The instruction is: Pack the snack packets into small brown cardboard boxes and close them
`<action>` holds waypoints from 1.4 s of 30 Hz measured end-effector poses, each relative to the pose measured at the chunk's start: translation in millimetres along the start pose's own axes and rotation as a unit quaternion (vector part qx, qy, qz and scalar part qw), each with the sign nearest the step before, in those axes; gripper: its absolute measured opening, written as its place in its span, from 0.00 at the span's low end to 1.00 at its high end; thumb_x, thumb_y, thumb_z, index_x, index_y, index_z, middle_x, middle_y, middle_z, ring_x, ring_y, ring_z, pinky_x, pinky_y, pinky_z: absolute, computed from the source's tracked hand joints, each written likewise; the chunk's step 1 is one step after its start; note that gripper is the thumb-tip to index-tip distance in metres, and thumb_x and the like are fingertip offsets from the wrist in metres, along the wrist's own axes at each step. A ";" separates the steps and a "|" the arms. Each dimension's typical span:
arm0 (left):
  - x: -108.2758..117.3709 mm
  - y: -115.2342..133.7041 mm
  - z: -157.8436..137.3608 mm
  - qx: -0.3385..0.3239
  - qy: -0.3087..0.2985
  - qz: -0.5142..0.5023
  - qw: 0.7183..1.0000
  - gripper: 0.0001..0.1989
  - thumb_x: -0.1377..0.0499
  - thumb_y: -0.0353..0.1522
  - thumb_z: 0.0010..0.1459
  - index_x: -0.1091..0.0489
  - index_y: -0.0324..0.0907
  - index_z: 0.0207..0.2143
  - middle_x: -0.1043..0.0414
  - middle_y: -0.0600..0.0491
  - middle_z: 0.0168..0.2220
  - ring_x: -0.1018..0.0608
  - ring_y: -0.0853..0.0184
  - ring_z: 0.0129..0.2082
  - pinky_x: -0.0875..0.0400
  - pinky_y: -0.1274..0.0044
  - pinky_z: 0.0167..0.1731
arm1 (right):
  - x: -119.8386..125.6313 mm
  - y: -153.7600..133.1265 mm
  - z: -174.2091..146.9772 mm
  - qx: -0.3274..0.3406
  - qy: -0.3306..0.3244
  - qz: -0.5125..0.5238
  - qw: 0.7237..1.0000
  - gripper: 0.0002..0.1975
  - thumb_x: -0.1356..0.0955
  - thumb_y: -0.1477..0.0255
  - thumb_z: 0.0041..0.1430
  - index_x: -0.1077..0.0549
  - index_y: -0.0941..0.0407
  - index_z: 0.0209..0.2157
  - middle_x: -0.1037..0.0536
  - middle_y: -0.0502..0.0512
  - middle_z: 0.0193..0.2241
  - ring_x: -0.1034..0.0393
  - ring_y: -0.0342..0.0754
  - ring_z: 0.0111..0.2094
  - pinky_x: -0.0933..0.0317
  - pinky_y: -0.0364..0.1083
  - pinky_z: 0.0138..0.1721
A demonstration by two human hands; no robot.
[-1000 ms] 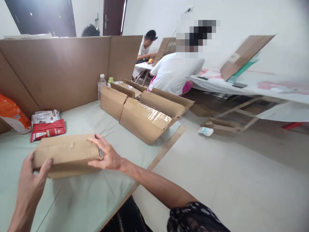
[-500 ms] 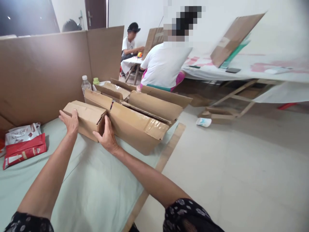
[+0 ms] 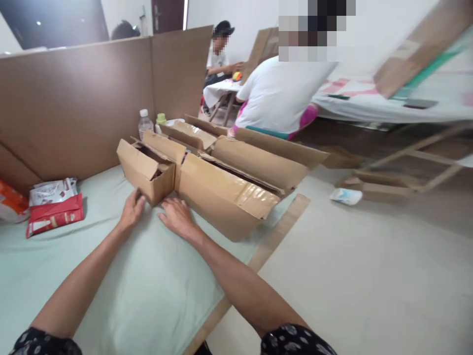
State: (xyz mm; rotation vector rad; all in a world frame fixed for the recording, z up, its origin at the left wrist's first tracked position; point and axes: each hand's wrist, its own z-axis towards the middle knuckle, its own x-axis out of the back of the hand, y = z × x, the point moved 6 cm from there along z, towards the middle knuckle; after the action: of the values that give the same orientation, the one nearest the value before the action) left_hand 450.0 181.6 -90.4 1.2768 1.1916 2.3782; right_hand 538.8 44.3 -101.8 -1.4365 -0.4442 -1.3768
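Note:
A small cardboard box [image 3: 137,173] stands on the pale green cloth [image 3: 148,276], its top flaps partly raised and dark contents barely showing. My left hand [image 3: 132,211] is at the lower edge of its front side, fingertips by the cardboard, not wrapped round it; whether they touch is unclear. My right hand [image 3: 180,217] lies by the box's near right corner, fingers outstretched low over the cloth. Directly right of the small box is a larger cardboard box [image 3: 218,197] with taped, raised flaps. Another open carton [image 3: 258,158] stands behind it.
Tall cardboard panels [image 3: 74,113] rise along the back. A clear bottle [image 3: 145,124] and a green-capped bottle [image 3: 160,119] stand behind the boxes. Snack packets [image 3: 55,209] lie at left. Two people sit beyond; a paper cup [image 3: 346,196] is on the floor at right.
Both hands have come off the small box's sides and dropped to its near lower edge. Its top flaps, earlier lying closed, now stand partly up. The view has shifted left.

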 end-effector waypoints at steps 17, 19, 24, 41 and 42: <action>251.5 -23.9 -377.1 0.193 0.049 0.326 0.924 0.20 0.40 0.44 0.58 0.23 0.48 0.50 0.25 0.42 0.59 0.27 0.49 0.63 0.33 0.57 0.62 | -69.8 -26.2 -73.6 0.357 0.118 -0.055 0.925 0.26 0.42 0.62 0.67 0.25 0.68 0.49 0.22 0.80 0.46 0.26 0.69 0.47 0.31 0.63 0.49; 332.1 -34.6 -398.8 0.244 0.170 0.371 0.880 0.23 0.39 0.43 0.55 0.25 0.45 0.51 0.30 0.38 0.62 0.31 0.44 0.65 0.37 0.52 0.64 | -75.4 -45.4 -91.2 0.398 0.115 -0.048 0.909 0.26 0.43 0.62 0.68 0.27 0.68 0.52 0.22 0.79 0.47 0.27 0.69 0.49 0.31 0.63 0.50; 505.2 -34.5 -424.7 0.286 0.417 0.425 0.751 0.38 0.36 0.34 0.52 0.39 0.37 0.65 0.58 0.35 0.74 0.53 0.40 0.74 0.58 0.49 0.71 | -86.3 -104.1 -130.5 0.437 0.098 -0.029 0.894 0.24 0.43 0.64 0.71 0.33 0.67 0.58 0.24 0.78 0.52 0.28 0.69 0.53 0.31 0.63 0.52; 553.3 -26.0 -409.8 0.313 0.479 0.357 0.739 0.12 0.36 0.22 0.53 0.31 0.29 0.41 0.47 0.38 0.66 0.45 0.43 0.71 0.48 0.60 0.72 | -97.3 -129.7 -129.9 0.348 0.057 -0.001 0.936 0.22 0.42 0.64 0.71 0.28 0.58 0.57 0.24 0.69 0.56 0.29 0.61 0.57 0.33 0.61 0.57; 555.6 -21.6 -409.2 0.308 0.479 0.359 0.739 0.19 0.35 0.23 0.52 0.33 0.28 0.46 0.49 0.36 0.66 0.47 0.40 0.71 0.49 0.55 0.71 | -97.3 -130.9 -128.9 0.341 0.047 0.001 0.939 0.21 0.42 0.65 0.71 0.27 0.58 0.56 0.24 0.69 0.56 0.29 0.61 0.57 0.33 0.61 0.57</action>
State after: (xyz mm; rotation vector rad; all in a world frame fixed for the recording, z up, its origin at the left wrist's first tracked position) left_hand -207.7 242.8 110.3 0.5508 2.2247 3.6265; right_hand 340.6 22.7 -160.7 -0.7959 -0.7676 -1.1222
